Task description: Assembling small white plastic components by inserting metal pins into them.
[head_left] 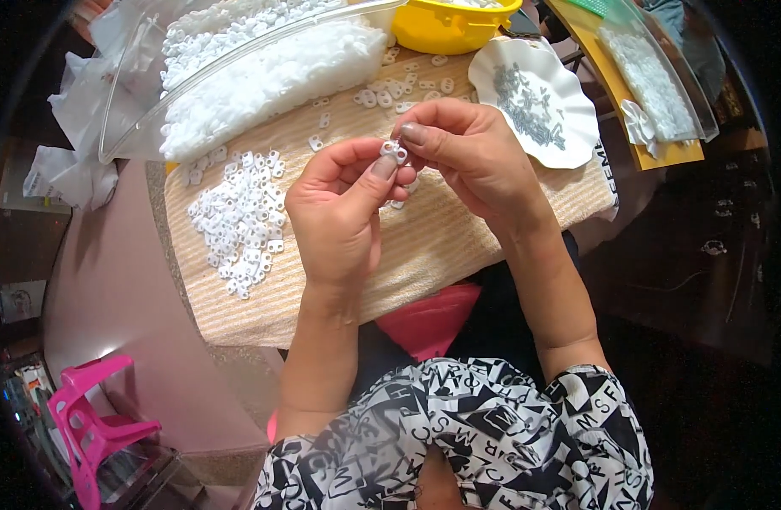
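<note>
Pinching small white plastic piece (395,150) between fingers of left hand (339,212) and right hand (471,153), above beige mat (441,246).

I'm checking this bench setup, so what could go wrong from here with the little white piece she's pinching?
The small white piece sits only between the fingertips of the left hand and right hand, so it could slip and get lost among the loose white pieces on the cloth. An elbow could perhaps nudge the white dish of small metal bits.

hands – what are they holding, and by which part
Both hands, left hand and right hand, pinch one small white plastic piece between thumb and fingertips at its edges; the exact grip spots are too small to tell.
</note>
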The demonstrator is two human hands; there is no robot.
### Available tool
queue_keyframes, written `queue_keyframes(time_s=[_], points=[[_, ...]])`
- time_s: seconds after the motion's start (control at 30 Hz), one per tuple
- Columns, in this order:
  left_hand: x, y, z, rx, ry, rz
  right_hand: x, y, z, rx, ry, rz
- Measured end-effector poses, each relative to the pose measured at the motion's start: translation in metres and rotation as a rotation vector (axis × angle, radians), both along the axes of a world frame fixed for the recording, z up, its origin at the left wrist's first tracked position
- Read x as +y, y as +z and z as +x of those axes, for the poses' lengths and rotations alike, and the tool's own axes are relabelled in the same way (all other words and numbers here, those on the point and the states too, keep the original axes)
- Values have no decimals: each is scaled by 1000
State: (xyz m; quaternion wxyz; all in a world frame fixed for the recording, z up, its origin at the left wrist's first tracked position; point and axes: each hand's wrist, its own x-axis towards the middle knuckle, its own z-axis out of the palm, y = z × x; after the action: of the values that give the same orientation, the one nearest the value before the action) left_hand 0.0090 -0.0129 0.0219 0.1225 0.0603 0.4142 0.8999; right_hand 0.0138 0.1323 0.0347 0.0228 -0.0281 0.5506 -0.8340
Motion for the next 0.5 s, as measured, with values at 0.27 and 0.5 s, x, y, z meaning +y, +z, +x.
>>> queue_keyframes(time_s=[0.27,0.5], points=[[0,0,0,1,10,-12,0,-2,-1,86,-62,139],[1,-1,0,18,34,-54,-1,2,1,71,-85,182]])
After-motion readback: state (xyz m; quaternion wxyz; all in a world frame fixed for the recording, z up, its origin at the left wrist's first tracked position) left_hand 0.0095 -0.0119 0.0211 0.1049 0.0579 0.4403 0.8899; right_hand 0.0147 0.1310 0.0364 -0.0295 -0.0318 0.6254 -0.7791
